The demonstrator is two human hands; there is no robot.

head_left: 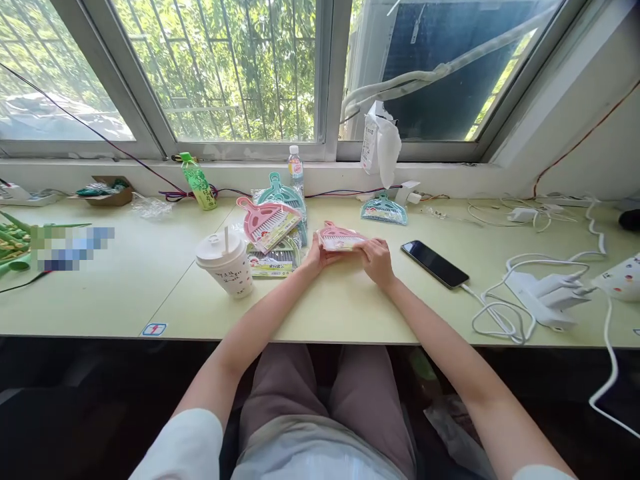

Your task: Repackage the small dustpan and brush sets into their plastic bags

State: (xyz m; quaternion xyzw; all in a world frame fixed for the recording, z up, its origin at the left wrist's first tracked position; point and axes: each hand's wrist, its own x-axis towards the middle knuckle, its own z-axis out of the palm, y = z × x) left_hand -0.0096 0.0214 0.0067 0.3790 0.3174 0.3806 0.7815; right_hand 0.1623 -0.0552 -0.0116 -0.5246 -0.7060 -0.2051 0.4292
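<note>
Between my hands, just above the table, is a pink mini dustpan and brush set [340, 236] in a clear wrapper with a printed label. My left hand [315, 260] grips its left end, the fingers partly behind it. At its right end, my right hand [379, 261] pinches the lower corner of the wrapper. Left of my hands lies a pile of similar wrapped sets, with a pink set [267, 223] on top, a teal set [281, 191] behind and a green set [274, 265] at the front. Another teal set [384, 211] lies apart near the window wall.
A lidded paper cup [227, 267] with a straw stands left of the pile. A phone [435, 264] on a cable and a white power strip [543, 300] lie to the right. Behind are a green bottle [199, 183], a clear bottle [295, 168] and a tissue pack [377, 143].
</note>
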